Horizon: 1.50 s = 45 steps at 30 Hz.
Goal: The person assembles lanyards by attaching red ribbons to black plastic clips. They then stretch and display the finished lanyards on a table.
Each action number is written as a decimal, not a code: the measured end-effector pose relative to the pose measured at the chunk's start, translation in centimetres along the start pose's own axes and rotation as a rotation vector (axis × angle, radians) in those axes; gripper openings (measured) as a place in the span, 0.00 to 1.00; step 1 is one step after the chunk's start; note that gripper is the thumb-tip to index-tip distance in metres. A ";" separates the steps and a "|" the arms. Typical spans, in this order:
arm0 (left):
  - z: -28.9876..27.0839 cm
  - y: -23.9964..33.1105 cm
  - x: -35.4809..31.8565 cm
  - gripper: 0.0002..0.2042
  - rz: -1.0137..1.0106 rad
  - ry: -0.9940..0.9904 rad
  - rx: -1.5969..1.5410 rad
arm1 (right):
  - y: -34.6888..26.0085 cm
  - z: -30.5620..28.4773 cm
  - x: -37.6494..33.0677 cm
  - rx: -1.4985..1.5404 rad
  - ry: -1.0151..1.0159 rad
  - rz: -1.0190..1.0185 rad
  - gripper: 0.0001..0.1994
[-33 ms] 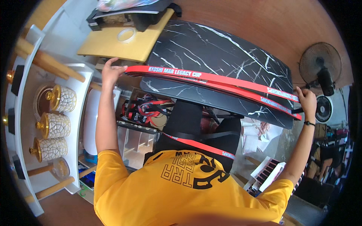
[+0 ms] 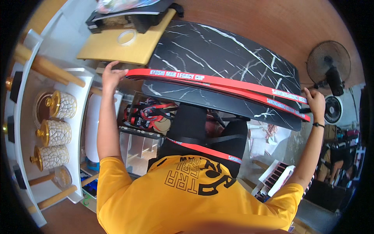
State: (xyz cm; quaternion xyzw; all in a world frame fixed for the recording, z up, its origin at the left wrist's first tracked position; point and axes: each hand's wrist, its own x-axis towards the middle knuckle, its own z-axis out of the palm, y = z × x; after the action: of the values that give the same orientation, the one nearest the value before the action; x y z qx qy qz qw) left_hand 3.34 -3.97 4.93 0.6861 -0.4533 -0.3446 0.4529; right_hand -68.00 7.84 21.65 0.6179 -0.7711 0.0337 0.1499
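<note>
Several long red ribbon straps with pale printed lettering are stretched in a bundle between my two hands, above a black marble-patterned table. My left hand pinches their left end with thumb and finger, its other fingers partly raised. At the right end, my right hand has its fingers closed around the straps, which fan slightly apart there. Another red strap lies across my lap on black cloth.
A tape roll lies on a yellow board at the far left. Gold-lidded jars stand on a white shelf to my left. Tangled straps fill a box below the table. Fans stand at the right.
The picture has shifted slightly as my head moved. Both hands still hold the straps stretched in nearly the same position.
</note>
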 end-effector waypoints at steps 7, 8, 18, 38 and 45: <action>-1.0 -3.3 3.9 0.32 0.112 -0.113 0.079 | 7.1 5.0 -0.4 -0.106 -0.131 0.154 0.31; -1.1 -3.8 4.2 0.31 0.122 -0.101 0.062 | 8.1 5.6 -0.7 -0.132 -0.131 0.179 0.30; -1.2 -5.1 4.9 0.26 0.150 -0.040 0.066 | 11.2 9.1 -3.9 -0.202 -0.130 0.252 0.26; -1.7 -5.8 5.1 0.22 0.265 -0.021 0.183 | 14.0 13.5 -4.0 -0.268 -0.098 0.302 0.25; -2.0 -5.6 5.3 0.22 0.244 -0.030 0.190 | 13.8 13.7 -4.0 -0.241 -0.081 0.320 0.25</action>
State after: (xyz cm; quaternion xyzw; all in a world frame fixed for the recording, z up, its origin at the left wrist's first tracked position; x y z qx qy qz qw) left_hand 8.70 -7.34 0.10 0.6604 -0.5707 -0.2526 0.4175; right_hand -83.16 11.58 9.35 0.4659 -0.8634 -0.0603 0.1842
